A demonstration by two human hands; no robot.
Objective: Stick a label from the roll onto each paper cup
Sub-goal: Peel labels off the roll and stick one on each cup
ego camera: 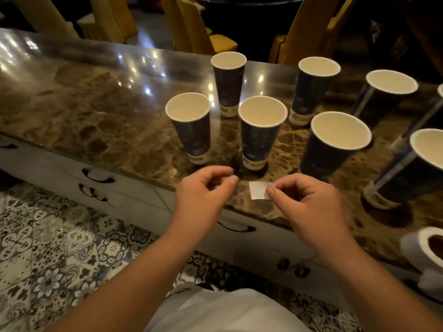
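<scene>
The right hand (309,200) pinches a small white label (259,190) by its edge, just above the marble counter (96,111). The left hand (203,192) has curled fingers – whether it holds something, I cannot tell. Dark paper cups (261,133) stand open behind; the label roll (424,250) lies far right.
</scene>
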